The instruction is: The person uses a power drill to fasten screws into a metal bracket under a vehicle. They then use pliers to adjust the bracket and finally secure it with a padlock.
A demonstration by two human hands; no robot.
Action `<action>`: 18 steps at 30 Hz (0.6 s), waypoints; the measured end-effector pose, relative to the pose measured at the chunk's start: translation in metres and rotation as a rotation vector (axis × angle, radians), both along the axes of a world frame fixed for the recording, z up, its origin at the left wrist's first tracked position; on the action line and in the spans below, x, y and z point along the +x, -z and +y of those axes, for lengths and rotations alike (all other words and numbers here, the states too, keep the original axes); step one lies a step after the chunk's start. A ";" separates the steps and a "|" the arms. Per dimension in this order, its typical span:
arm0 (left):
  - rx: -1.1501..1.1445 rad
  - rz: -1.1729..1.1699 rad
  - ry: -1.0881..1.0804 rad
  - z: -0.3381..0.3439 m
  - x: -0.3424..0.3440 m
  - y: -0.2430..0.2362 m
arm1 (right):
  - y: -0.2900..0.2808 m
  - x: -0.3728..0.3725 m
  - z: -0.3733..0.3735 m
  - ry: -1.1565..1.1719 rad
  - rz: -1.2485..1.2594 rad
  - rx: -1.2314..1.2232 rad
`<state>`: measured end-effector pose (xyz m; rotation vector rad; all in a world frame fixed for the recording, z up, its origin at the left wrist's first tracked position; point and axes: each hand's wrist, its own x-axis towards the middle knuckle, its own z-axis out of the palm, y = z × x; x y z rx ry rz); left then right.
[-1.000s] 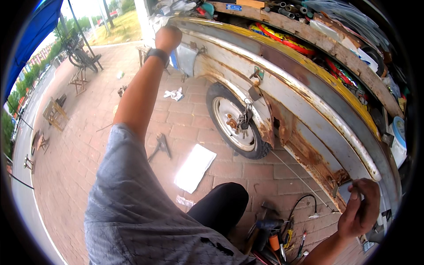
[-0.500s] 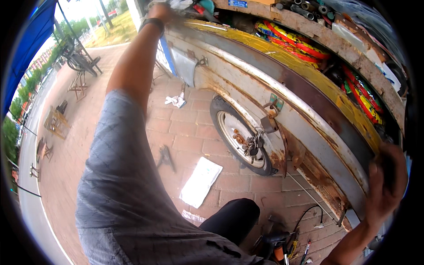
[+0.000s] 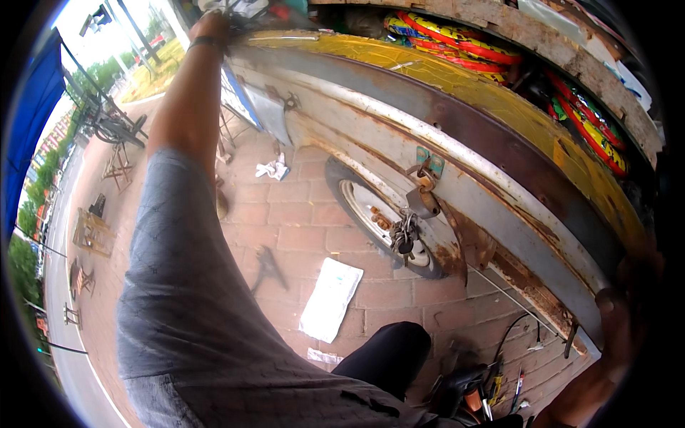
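Note:
My left arm stretches to the far left corner of a rusty metal cart [image 3: 342, 107]. There my left hand [image 3: 212, 28] is among jumbled items, its fingers smeared and partly hidden. At the far right my right hand [image 3: 615, 328] holds the cart's upper side edge, thumb on the outer face and fingers lost in shadow. A padlock [image 3: 424, 202] hangs from a hasp [image 3: 429, 165] on the cart's side panel. Below it dangles a bunch of keys [image 3: 404, 234], in front of the wheel [image 3: 360, 207].
Tyres in red and yellow wrapping [image 3: 464, 50] lie under a wooden board [image 3: 492, 21]. On the brick paving are a white packet [image 3: 332, 299], a crumpled white cloth or glove [image 3: 273, 167], a dark forked tool [image 3: 268, 271] and hand tools [image 3: 492, 392]. Wooden stools [image 3: 93, 230] stand left.
The view has shifted a little, and the cart's far end now sits further left. My left hand is still at the far corner; my right hand stays at the side edge, now darker.

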<state>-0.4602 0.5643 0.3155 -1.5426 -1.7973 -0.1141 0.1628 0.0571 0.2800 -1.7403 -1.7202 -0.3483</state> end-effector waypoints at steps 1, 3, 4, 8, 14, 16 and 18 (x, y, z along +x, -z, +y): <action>0.076 -0.043 0.006 -0.023 0.002 -0.010 | -0.007 0.004 0.000 -0.033 0.011 -0.079; 0.254 -0.281 0.045 -0.030 -0.001 -0.021 | -0.035 0.000 -0.010 -0.054 -0.011 -0.240; 0.311 -0.347 0.027 -0.054 0.001 -0.038 | -0.016 0.001 0.002 -0.109 0.031 -0.114; 0.547 -0.357 0.264 -0.130 -0.026 -0.078 | -0.004 -0.009 0.020 -0.326 0.185 0.026; -0.118 -2.325 1.744 -0.271 0.150 0.003 | -0.020 -0.024 0.019 -0.474 0.184 -0.003; -0.100 -2.373 1.709 -0.357 0.241 0.032 | -0.009 -0.023 0.002 -0.545 0.192 0.138; -0.406 -2.424 1.845 -0.406 0.293 0.068 | 0.012 -0.030 -0.018 -0.613 0.305 0.135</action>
